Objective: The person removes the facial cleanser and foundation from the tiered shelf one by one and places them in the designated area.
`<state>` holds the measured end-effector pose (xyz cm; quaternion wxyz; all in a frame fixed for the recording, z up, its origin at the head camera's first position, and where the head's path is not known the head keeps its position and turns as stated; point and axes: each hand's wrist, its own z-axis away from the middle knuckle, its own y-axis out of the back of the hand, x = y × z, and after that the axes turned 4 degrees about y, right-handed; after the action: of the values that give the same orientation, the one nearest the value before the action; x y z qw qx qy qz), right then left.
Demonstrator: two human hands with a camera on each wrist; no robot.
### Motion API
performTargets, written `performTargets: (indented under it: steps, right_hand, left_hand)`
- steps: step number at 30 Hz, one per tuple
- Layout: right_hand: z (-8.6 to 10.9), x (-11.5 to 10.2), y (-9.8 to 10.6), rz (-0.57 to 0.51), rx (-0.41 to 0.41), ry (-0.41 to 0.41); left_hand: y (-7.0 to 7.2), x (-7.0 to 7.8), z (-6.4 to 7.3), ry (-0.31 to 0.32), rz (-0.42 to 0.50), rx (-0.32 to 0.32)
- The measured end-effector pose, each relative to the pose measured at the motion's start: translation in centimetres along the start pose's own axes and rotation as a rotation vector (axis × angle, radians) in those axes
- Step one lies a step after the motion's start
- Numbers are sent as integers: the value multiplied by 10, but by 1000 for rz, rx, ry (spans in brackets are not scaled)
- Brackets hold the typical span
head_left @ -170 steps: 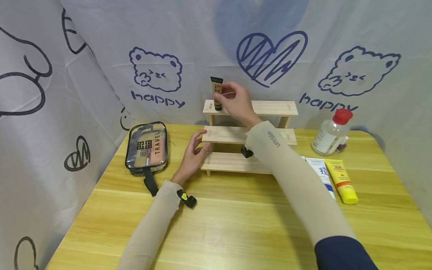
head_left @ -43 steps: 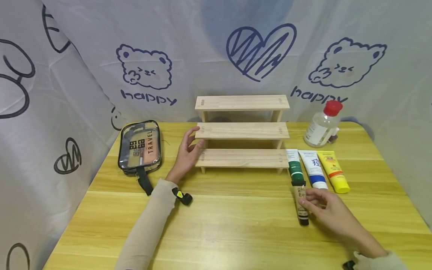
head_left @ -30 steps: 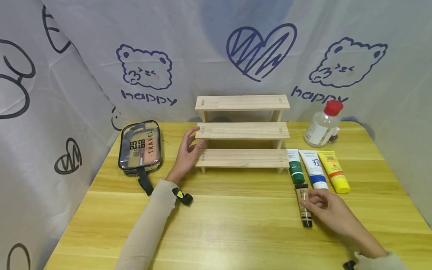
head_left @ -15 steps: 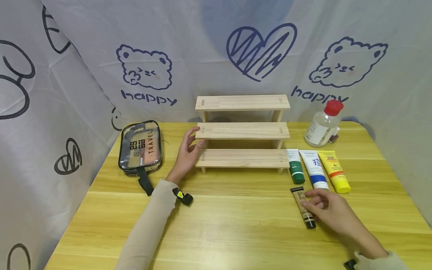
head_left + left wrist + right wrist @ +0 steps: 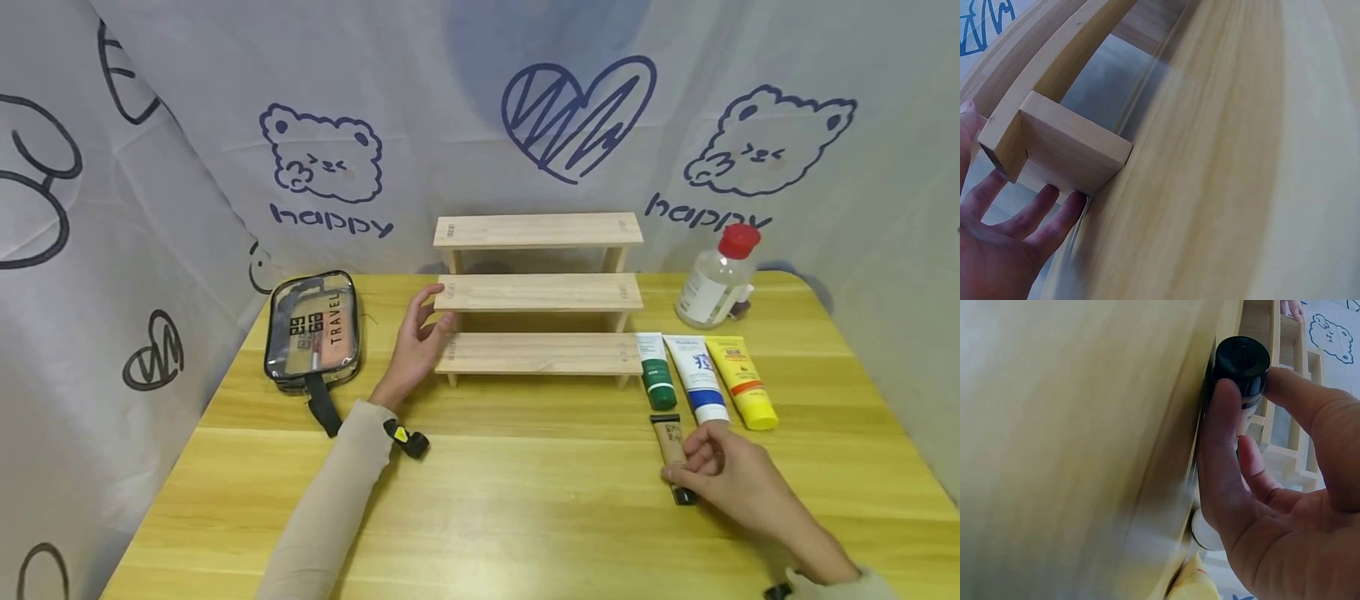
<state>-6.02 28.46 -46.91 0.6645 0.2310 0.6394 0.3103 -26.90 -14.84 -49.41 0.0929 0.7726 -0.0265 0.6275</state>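
My right hand (image 5: 742, 475) pinches a small beige cosmetic tube (image 5: 670, 439) with a black cap (image 5: 1243, 357). The tube lies on the wooden table, its cap end towards me. In the right wrist view, thumb and finger sit on either side of the cap. At the left end of a three-step wooden display rack (image 5: 540, 355), my left hand (image 5: 411, 354) rests with spread fingers. Its fingertips touch the rack's end piece (image 5: 1075, 147) in the left wrist view. Just beyond the beige tube lie a green-and-white tube (image 5: 657, 373), a white-and-blue tube (image 5: 699, 375) and a yellow tube (image 5: 742, 379).
A clear travel pouch (image 5: 313, 329) with a black strap lies left of the rack. At the back right stands a clear bottle with a red cap (image 5: 738, 241). A white curtain (image 5: 442, 100) with drawings hangs behind the table (image 5: 510, 492).
Earlier my right hand held the beige tube upright on the top step; it now lies by the other tubes at right, its angle slightly shifted lately. My left hand stays at the rack.
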Motion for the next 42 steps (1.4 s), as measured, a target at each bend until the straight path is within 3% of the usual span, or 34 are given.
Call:
performTargets:
  steps: [22, 31, 37, 42]
  right_hand:
    - [-8, -9, 8, 45, -37, -72]
    - [-21, -25, 32, 110, 25, 48]
    - [-44, -39, 43, 148, 80, 167]
    - [-63, -56, 65, 152, 149, 212]
  left_hand:
    - [3, 5, 3, -2, -2, 13]
    - [-1, 11, -3, -22, -111, -8]
    - [1, 19, -2, 16, -177, -15]
    - [-7, 32, -5, -21, -317, 15]
